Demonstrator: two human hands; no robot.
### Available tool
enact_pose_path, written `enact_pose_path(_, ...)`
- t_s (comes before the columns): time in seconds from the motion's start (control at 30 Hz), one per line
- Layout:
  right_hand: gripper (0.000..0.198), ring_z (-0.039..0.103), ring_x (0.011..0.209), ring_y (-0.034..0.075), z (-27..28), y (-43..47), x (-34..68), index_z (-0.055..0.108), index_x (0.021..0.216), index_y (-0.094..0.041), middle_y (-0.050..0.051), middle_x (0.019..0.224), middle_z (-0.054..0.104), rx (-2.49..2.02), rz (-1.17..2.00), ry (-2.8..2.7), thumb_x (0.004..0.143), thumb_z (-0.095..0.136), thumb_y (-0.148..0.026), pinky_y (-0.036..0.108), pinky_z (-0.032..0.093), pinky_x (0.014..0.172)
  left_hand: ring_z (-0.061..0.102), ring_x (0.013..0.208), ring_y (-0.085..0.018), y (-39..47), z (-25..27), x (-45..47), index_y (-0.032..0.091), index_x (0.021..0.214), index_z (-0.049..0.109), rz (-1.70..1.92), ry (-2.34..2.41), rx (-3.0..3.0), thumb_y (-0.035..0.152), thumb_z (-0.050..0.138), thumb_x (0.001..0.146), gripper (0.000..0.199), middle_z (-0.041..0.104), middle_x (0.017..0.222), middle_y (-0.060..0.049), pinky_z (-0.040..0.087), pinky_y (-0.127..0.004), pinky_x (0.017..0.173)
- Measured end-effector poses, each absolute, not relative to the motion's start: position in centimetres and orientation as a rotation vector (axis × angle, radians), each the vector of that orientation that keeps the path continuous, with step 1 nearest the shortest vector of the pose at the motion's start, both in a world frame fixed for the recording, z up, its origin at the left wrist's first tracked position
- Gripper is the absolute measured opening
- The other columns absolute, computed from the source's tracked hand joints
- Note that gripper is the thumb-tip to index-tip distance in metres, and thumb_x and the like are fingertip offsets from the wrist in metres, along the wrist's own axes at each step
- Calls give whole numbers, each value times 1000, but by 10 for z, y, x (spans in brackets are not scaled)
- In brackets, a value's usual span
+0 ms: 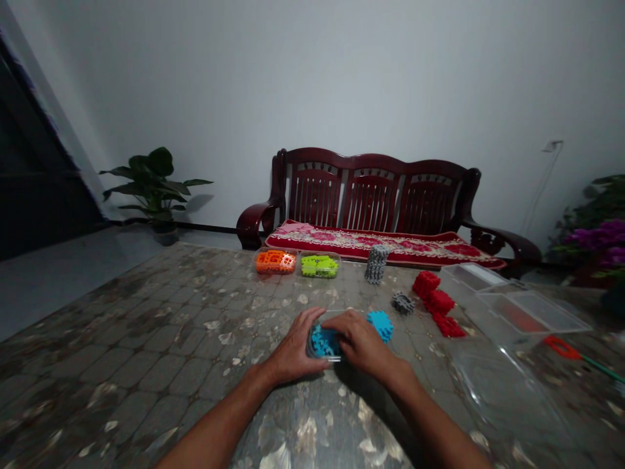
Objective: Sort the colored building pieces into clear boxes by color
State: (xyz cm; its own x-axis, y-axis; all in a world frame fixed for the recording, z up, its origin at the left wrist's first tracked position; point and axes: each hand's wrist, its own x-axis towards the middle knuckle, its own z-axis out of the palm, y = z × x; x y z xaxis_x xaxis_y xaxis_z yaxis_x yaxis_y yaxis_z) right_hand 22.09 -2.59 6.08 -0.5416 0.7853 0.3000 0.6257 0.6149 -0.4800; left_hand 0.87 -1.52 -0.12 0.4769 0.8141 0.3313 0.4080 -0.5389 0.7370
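A clear plastic box with blue plastic pieces inside stands on the table in front of me. My left hand is wrapped round the box's left side, thumb along the near wall. Over its right half, my right hand reaches in with curled fingers; the fingertips are hidden, so what they hold cannot be made out. Just beyond the right hand, a stack of blue pieces lies on the tablecloth.
Boxes of orange pieces and green pieces stand farther back. Rightward are a grey stack, a small grey cluster, red stacks, clear containers, a clear lid and an orange-handled tool.
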Motion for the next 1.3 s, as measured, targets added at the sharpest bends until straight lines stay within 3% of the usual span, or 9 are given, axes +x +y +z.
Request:
enact_pose_path(0.17,38,61,92,23,73,-34,220,78,97,-23,6,90,75,-1307,284,-2444,74,53,-5,33,42,84,32,145,-34,-15,-1,9,23,150,33,913,1007,2150,30,85,66,99,35,154,-13,27,-52,123)
enact_pose_path(0.3,38,64,93,23,83,-32,231,79,96,-24,6,91,77,-1409,268,-2418,74,54,-7,33,43,84,32,145,-35,-14,0,9,23,150,33,899,1017,2146,28,84,65,100,35,154,-13,26,-53,123)
enact_pose_path(0.43,39,69,99,24,85,-13,266,77,104,-24,6,102,78,-1483,400,-2104,78,52,-11,37,48,93,33,145,-35,-15,1,9,23,150,33,903,1028,2150,26,83,64,100,35,154,-13,26,-53,123)
enact_pose_path(0.6,32,72,96,26,82,4,314,76,103,-17,10,104,78,-1515,648,-1692,77,57,-19,40,54,89,34,144,-35,-15,1,9,23,148,34,920,1032,2139,24,82,63,98,36,153,-13,26,-53,123)
enact_pose_path(0.77,23,72,90,25,93,-15,289,77,97,-19,7,96,78,-1240,909,-1883,81,66,-30,37,56,84,36,143,-35,-17,2,10,23,147,36,931,1041,2115,23,82,62,97,38,152,-12,28,-53,122)
enact_pose_path(0.97,23,71,88,20,86,-34,235,76,102,-20,4,96,78,-1022,1121,-2210,88,59,-24,28,53,80,36,143,-35,-15,0,9,22,148,33,928,1038,2106,24,84,61,100,38,152,-13,29,-52,121)
enact_pose_path(1.2,31,70,94,19,75,-33,229,75,109,-21,3,103,77,-1039,1053,-2307,87,53,-15,28,50,85,36,143,-35,-16,0,10,23,149,32,942,1010,2116,25,84,63,101,38,153,-13,28,-52,122)
enact_pose_path(1.3,37,67,98,22,77,-34,229,76,109,-20,5,105,77,-1172,833,-2390,82,52,-10,31,47,88,36,143,-35,-16,0,10,22,149,32,948,1009,2119,27,84,64,100,38,153,-13,28,-52,122)
